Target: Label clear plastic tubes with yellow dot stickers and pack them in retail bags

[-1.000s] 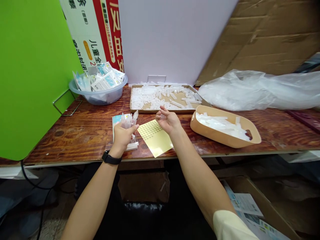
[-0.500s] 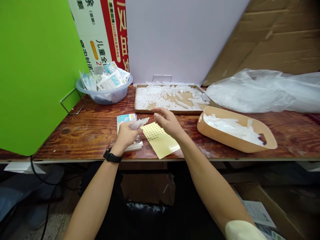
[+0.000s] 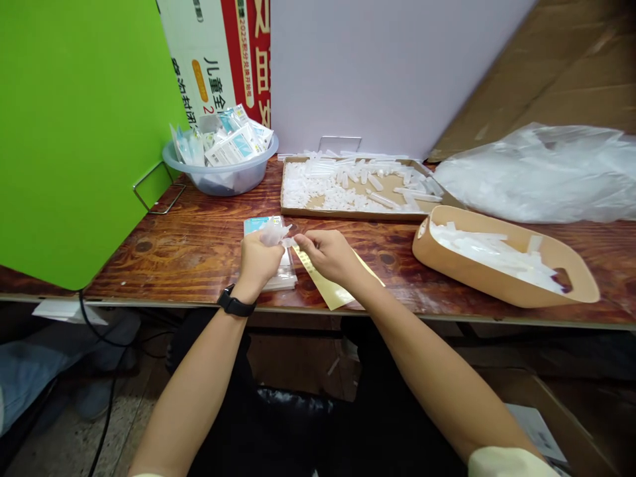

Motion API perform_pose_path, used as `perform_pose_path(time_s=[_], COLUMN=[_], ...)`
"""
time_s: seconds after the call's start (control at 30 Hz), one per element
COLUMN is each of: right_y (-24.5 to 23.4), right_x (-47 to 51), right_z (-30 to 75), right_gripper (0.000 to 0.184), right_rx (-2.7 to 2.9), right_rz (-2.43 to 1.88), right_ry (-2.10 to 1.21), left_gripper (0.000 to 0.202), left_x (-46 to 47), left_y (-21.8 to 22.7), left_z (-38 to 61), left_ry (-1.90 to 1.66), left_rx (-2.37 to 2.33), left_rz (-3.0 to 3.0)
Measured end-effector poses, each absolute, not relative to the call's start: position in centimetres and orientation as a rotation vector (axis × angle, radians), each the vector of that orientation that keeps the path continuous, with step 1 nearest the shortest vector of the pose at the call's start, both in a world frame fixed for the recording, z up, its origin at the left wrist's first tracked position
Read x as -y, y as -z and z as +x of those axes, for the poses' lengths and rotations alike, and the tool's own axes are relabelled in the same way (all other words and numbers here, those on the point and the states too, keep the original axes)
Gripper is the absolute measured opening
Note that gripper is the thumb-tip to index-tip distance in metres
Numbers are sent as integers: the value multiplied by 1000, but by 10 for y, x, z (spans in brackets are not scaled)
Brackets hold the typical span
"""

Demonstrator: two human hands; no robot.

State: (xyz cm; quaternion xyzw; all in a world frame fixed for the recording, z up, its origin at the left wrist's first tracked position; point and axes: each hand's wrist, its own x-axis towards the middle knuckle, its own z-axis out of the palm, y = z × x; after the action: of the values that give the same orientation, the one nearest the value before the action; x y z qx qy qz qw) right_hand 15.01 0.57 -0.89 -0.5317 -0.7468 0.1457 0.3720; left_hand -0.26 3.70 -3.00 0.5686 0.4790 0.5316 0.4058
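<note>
My left hand [image 3: 259,260] is closed round a small bunch of clear plastic tubes [image 3: 275,232], held just above a stack of flat packets [image 3: 268,225] with a blue-printed top. My right hand [image 3: 325,254] is pinched at the tip of one tube, thumb and forefinger together, right beside the left hand. Under my right hand lies a yellow sticker sheet [image 3: 330,289] near the table's front edge. A black watch sits on my left wrist.
A flat cardboard tray [image 3: 298,212] of loose clear tubes lies behind my hands. A tan oval basket [image 3: 501,283] of more tubes stands at the right, a grey bowl [image 3: 223,179] of packets at the back left, a crumpled plastic bag [image 3: 541,175] at the back right. A green panel [image 3: 74,132] borders the left.
My right hand has come down and left from over the sticker sheet to the tubes in my left hand. The left hand tilted the tubes toward it. The camera view shifted left.
</note>
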Motion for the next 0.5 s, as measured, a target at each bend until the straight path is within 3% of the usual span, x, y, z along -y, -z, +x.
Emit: perform_pose_path(time_s=[0.1,0.23,0.37,0.5], right_y=[9,13,17,17], right_x=[-3,-1,-3,-2], right_z=[151,149,145,145], right_gripper=[24,19,43,37], right_rx=[1899,2009,1962,2016], right_rz=[-1327,-1359,-1397,-1376], right_ry=[-375,-215,-325,-152], left_gripper=[7,10,9,11], left_x=[-39,-39,-38,-36], left_y=[30,31,31,28], left_z=[-6,-7,-7,-9], left_ry=[-1370,-1379,-1387,-1338], left_rx=[-1270,-1323,-1390,-1456], left_rz=[1426,1488,1589,1622])
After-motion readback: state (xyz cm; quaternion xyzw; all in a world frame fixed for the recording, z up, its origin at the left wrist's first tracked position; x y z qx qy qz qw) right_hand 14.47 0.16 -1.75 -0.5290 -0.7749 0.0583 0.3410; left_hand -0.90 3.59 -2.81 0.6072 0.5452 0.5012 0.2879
